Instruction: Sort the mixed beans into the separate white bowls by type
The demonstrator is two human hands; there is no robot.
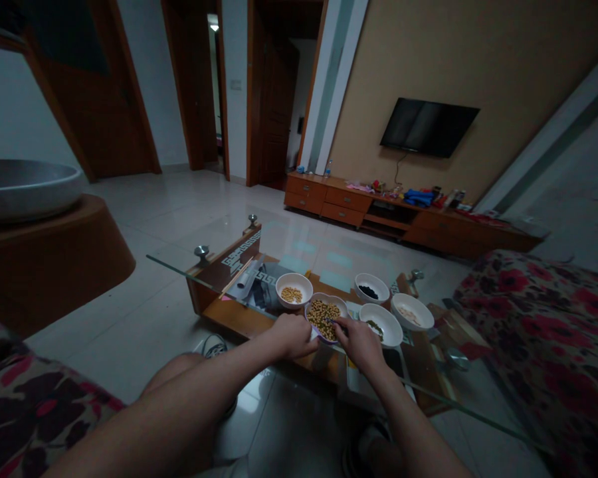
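Plainly, the left hand [292, 337] is nearly closed, gripping the near left edge of a scalloped dish [343, 306] on the glass-topped desk [244, 322]. The right hand [361, 345] has its thumb and fingertips drawn close together over the mixed beans [323, 311] inside; whether it pinches one cannot be told. Just beside the dish stand a bowl of yellow beans [294, 281] and a bowl of green ones [393, 329]; a bowl of black beans [376, 279] sits farther back.

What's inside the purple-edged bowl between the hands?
The purple-edged bowl holds tan beans with smaller green ones among them. The right hand hides part of its near right edge, and whatever lies beneath the top layer is covered.
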